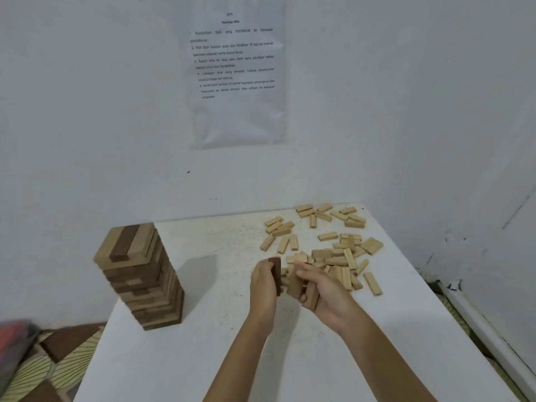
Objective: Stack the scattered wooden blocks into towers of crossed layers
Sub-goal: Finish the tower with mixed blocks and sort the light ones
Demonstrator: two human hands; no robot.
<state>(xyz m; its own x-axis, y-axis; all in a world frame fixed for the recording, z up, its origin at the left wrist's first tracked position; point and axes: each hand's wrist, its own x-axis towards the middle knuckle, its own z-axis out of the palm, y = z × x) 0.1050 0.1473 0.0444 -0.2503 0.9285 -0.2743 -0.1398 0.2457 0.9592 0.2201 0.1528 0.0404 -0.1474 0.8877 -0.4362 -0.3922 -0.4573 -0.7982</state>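
White rectangular table (203, 358), set into a corner of white walls; surface speckled with fine debris toward the far edge. Tall tower of crossed layers of wooden blocks (139, 274), mixed dark brown and pale tan, standing upright at the table's left edge, its top layer showing one dark block between two pale ones. Scattered pile of pale tan rectangular wooden blocks (333, 245), lying flat and overlapping, spread from the far right corner down along the right edge toward the middle; one stray block (373, 283) lies apart at the near end of the pile. Left hand (262, 288), near the table's middle, closed around a dark brown wooden block (275, 274) held upright on end, fingers wrapped over its side. Right hand (322, 288), just beside the left, clamped on a bundle of pale tan wooden blocks (298, 285) held roughly upright; it appears to be two or three blocks, though the grip hides the count. The two hands are close together, the dark block and the pale bundle nearly touching; both are well apart from the tower. White printed sheet of paper (237, 71) fixed to the far wall above the table, text too blurred to read. Patterned floor covering with leaf motif (43, 369) visible beyond the table's near left corner
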